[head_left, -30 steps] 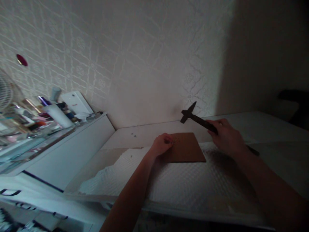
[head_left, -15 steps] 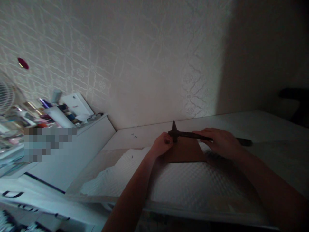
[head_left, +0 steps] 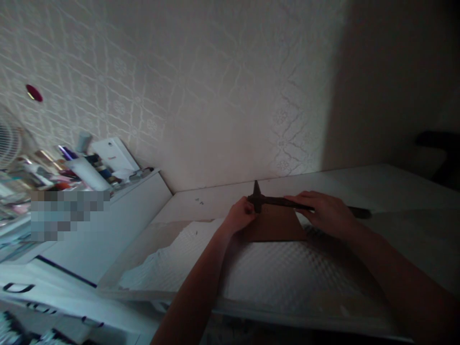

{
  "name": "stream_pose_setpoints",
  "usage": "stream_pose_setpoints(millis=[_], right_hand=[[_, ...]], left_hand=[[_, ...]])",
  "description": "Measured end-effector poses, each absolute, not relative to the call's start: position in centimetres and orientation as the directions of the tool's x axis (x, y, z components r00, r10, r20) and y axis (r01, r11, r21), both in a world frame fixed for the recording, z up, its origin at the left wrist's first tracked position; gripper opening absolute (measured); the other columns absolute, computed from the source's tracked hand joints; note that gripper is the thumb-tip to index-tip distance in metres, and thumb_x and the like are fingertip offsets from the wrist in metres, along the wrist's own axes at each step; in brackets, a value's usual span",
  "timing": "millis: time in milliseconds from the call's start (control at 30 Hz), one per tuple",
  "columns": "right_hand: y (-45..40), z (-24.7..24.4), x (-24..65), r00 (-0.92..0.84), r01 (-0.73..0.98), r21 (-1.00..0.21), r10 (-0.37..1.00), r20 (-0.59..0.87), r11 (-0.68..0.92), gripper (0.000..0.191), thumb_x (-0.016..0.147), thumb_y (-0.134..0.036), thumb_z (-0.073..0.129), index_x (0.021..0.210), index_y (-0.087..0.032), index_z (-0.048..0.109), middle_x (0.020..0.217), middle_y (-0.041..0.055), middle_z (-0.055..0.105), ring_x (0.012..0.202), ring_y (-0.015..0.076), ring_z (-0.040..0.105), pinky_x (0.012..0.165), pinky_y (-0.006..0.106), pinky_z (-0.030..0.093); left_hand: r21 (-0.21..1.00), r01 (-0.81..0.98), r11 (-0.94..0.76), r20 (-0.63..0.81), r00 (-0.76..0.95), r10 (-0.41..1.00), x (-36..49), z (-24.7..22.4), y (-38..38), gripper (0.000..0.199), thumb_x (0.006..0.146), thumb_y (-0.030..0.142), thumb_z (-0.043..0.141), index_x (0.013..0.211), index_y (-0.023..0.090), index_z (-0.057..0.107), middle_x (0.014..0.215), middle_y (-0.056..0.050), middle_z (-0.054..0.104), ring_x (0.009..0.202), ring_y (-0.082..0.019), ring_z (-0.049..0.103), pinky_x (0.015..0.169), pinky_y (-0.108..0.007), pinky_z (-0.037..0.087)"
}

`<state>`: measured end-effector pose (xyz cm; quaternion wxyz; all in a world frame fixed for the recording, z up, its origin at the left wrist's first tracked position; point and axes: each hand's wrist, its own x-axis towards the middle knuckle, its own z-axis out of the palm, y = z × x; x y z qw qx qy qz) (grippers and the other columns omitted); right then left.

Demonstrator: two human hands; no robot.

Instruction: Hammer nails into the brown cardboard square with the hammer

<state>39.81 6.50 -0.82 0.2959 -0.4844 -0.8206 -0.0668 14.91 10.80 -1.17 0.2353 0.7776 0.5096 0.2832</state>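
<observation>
A dark hammer [head_left: 256,197] is held level over the far left part of a brown board [head_left: 276,227]. My right hand [head_left: 328,213] is wrapped round its handle, whose end sticks out to the right. My left hand [head_left: 240,214] is closed in a pinch at the board's far left corner, right beside the hammer head; what its fingertips hold is too small to make out. Under the board lies a white quilted cloth [head_left: 266,273] on the table [head_left: 323,179].
A few tiny dark bits [head_left: 199,201] lie on the table near the wall. To the left stands a white cabinet [head_left: 118,230] crowded with bottles and tubes [head_left: 89,173], with a fan [head_left: 9,139] behind. A dark object [head_left: 440,141] is at the far right.
The hammer and my right hand have shifted slightly to the left. My left hand has stayed at the board's corner.
</observation>
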Motion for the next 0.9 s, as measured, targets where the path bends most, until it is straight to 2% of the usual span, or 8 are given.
stream_pose_setpoints(millis=[133,267,633,900], right_hand=[[6.54,-0.86,39.76,-0.345,0.834,-0.186,0.753,0.561,0.520,0.042,0.082,-0.022,0.045,0.122,-0.034,0.051,0.108,-0.0009,0.061,0.092,0.0180,0.057,0.071,0.028,0.046],[6.48,-0.81,39.71,-0.349,0.829,-0.194,0.756,0.553,0.525,0.043,0.082,-0.021,0.045,0.122,-0.035,0.051,0.106,-0.0018,0.062,0.090,0.0176,0.058,0.069,0.028,0.046],[6.46,-0.91,39.69,-0.345,0.830,-0.181,0.741,0.576,0.527,0.042,0.082,-0.022,0.045,0.122,-0.034,0.051,0.107,-0.0012,0.061,0.091,0.0182,0.057,0.070,0.028,0.046],[6.44,-0.89,39.67,-0.353,0.834,-0.168,0.742,0.571,0.526,0.042,0.082,-0.021,0.045,0.121,-0.035,0.051,0.106,-0.0011,0.061,0.090,0.0178,0.057,0.068,0.027,0.046]], left_hand=[[0.637,0.674,-0.374,0.202,0.321,0.925,15.03,-0.92,10.58,0.016,0.066,0.014,0.059,0.081,0.018,0.055,0.078,-0.001,0.060,0.076,-0.013,0.057,0.070,-0.025,0.046],[0.666,0.657,-0.353,0.201,0.298,0.933,14.99,-1.10,10.73,0.024,0.065,0.014,0.060,0.087,0.018,0.053,0.076,0.001,0.060,0.076,-0.013,0.058,0.069,-0.024,0.046],[0.649,0.666,-0.367,0.206,0.310,0.928,15.01,-0.92,10.55,0.015,0.067,0.018,0.059,0.082,0.017,0.054,0.075,-0.001,0.061,0.076,-0.015,0.058,0.072,-0.027,0.046],[0.639,0.678,-0.363,0.205,0.305,0.930,15.00,-0.85,10.51,0.021,0.065,0.016,0.060,0.085,0.017,0.054,0.080,-0.001,0.061,0.078,-0.015,0.058,0.072,-0.026,0.046]])
